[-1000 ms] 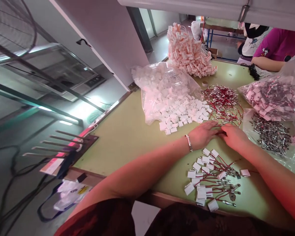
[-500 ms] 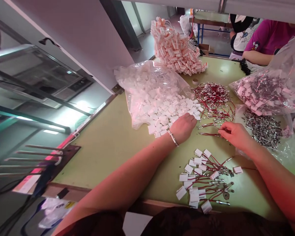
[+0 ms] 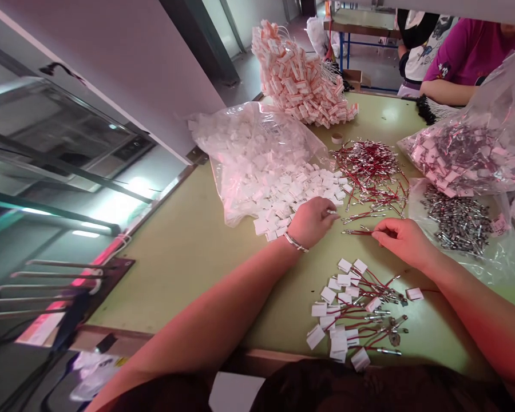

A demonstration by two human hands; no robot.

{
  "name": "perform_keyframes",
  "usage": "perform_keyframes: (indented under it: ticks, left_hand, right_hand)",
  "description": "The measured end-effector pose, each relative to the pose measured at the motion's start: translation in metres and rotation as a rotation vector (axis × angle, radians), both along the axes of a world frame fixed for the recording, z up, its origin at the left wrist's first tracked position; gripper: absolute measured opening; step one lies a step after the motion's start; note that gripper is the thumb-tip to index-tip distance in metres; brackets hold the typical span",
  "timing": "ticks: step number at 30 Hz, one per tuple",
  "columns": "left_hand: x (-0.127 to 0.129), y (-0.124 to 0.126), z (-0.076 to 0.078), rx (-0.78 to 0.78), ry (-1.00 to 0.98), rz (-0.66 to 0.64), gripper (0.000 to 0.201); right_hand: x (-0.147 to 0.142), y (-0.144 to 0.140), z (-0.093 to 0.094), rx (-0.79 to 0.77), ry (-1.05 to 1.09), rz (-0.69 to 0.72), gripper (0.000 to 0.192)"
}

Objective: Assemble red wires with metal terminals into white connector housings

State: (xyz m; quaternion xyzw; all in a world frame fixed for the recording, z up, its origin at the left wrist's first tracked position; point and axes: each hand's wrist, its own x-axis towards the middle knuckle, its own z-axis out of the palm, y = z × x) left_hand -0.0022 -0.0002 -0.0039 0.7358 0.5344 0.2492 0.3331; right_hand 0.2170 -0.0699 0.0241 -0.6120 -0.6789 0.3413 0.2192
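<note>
My right hand (image 3: 403, 239) pinches a short red wire (image 3: 357, 232) with metal ends, its tip pointing left just above the table. My left hand (image 3: 313, 222), wearing a bracelet, is closed at the right edge of a heap of white plastic housings (image 3: 289, 197). A small white piece (image 3: 332, 212) shows at its fingertips, mostly hidden. Beyond both hands lies a pile of red wires (image 3: 371, 163), with a few loose ones (image 3: 369, 215) spread in front. Nearer to me rest several white housings joined to red wires (image 3: 347, 309), metal ends facing right.
A clear bag (image 3: 227, 149) spills the white housings. Behind it stands a bundle of pinkish-white connectors (image 3: 302, 80). On the right are a bag of mixed parts (image 3: 463, 151) and dark metal parts (image 3: 457, 220). A metal pronged rack (image 3: 64, 286) juts from the left edge. A person (image 3: 472, 63) sits across the table.
My left hand has drawn back slightly left, its fingertips now showing a small white piece. The right hand has shifted slightly left with the red wire. The whole view has tilted slightly.
</note>
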Motion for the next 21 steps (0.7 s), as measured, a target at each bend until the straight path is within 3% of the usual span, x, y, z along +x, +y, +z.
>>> perform_keyframes:
  ticks: [4,7,12,21]
  left_hand:
    - [0.011,-0.008,0.004,-0.488,-0.660,0.175,0.014]
    - [0.021,-0.013,0.006,-0.665,-0.898,0.226,0.008]
    - [0.028,-0.019,0.008,-0.790,-0.953,0.231,0.011]
    - [0.025,-0.023,0.010,-0.862,-0.980,0.084,0.013]
  right_hand:
    - [-0.005,-0.003,-0.002,0.084,-0.013,0.000,0.018]
    - [-0.008,-0.004,-0.003,0.101,0.007,0.022,0.019]
    - [-0.010,-0.003,-0.008,0.063,0.056,0.046,0.018]
    - [-0.011,-0.001,-0.002,-0.104,0.168,0.082,0.029]
